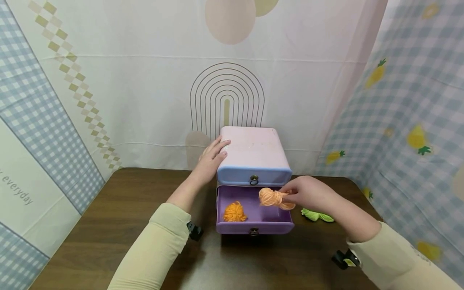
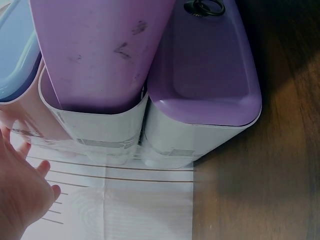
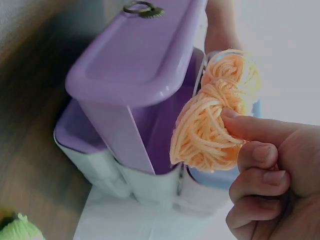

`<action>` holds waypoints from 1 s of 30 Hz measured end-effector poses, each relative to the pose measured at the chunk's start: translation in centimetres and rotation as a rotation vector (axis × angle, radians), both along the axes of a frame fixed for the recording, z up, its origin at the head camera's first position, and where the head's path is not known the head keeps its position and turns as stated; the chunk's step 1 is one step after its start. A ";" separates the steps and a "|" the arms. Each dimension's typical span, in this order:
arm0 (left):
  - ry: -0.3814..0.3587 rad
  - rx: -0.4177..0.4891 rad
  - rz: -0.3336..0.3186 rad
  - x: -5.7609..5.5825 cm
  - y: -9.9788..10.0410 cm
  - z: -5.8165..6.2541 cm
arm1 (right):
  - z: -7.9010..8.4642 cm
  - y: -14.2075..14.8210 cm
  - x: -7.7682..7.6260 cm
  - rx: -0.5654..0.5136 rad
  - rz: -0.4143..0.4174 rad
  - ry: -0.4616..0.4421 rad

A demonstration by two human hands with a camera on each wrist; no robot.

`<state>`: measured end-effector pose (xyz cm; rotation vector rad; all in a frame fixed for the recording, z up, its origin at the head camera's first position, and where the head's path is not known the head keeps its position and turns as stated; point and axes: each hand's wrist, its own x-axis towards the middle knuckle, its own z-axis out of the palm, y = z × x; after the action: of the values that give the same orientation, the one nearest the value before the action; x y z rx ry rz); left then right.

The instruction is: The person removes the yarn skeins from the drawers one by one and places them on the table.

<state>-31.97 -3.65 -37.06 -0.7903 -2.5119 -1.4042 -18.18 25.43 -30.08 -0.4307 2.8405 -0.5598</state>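
Note:
My left hand (image 1: 209,161) rests with spread fingers against the top left side of a small drawer cabinet (image 1: 253,147) with a pink top. The cabinet's purple drawer (image 1: 255,228) is pulled out. Between thumb and fingers, my right hand (image 1: 308,195) pinches a peach yarn bundle (image 1: 272,197), tied at its middle, over the right part of that drawer. An orange yarn bundle (image 1: 235,212) lies inside the drawer on the left. In the right wrist view, the peach yarn (image 3: 212,125) shows large beside the open drawer.
A light green yarn bundle (image 1: 316,215) lies on the wooden table (image 1: 145,201) right of the cabinet. Above the pulled-out drawer is a closed blue drawer (image 1: 235,175) with a ring handle; another purple drawer front (image 2: 210,65) sits below. A printed cloth (image 1: 156,100) hangs behind.

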 end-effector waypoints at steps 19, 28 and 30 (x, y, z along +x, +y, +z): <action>0.001 -0.015 -0.004 0.0 -0.1 -0.1 | -4.0 7.6 2.2 -0.093 -0.136 -0.032; -0.007 -0.010 -0.006 -0.1 -0.1 0.0 | -7.6 10.7 2.5 -0.149 -0.174 -0.092; -0.010 -0.011 -0.004 -0.1 -0.1 0.0 | -8.2 11.3 2.5 -0.153 -0.174 -0.109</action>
<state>-32.08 -3.79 -37.05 -0.7932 -2.5287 -1.4008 -15.67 36.68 -38.32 -0.1727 2.7567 -0.8116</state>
